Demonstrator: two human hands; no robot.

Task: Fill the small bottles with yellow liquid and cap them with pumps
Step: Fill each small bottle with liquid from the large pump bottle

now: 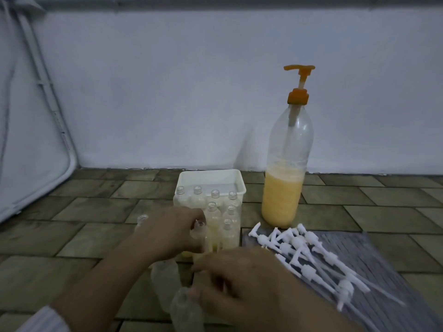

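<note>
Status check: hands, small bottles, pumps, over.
Left hand grips a small bottle by its neck beside the white tub. Right hand touching an empty bottle low front. Pumps untouched on the grey mat. Nothing in the way.

One large pump bottle [285,164], one white tub [211,179], two hands; small bottles and pumps too clustered to count.

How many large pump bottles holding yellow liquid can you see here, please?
1: the large pump bottle stands upright on the tiled floor by the wall, right of the white tub, behind the loose white pumps. None appear hidden.
</note>
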